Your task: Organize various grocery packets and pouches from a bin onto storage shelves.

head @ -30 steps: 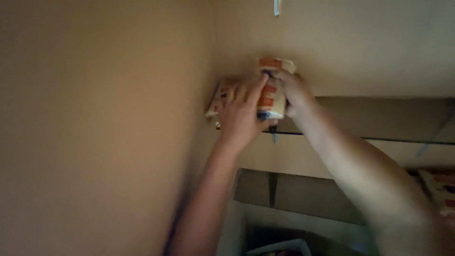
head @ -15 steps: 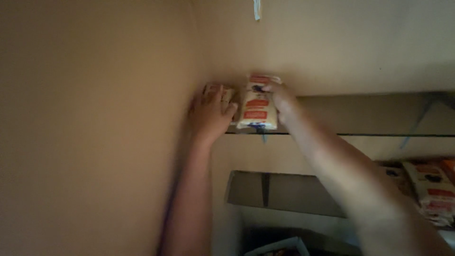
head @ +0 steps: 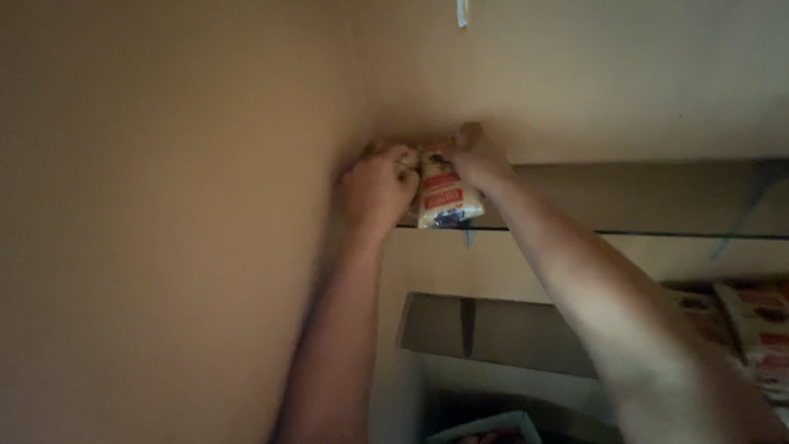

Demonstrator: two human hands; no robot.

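Both your arms reach up to the top shelf (head: 641,197), in the corner where it meets the tan wall (head: 164,205). Your right hand (head: 477,160) is closed around the upper end of a white and orange packet (head: 444,197), which stands at the shelf's front edge. Your left hand (head: 380,187) is curled into a loose fist just beside the packet, touching its left side; you cannot tell whether it grips anything. More similar packets (head: 752,321) lie on a lower shelf at the right.
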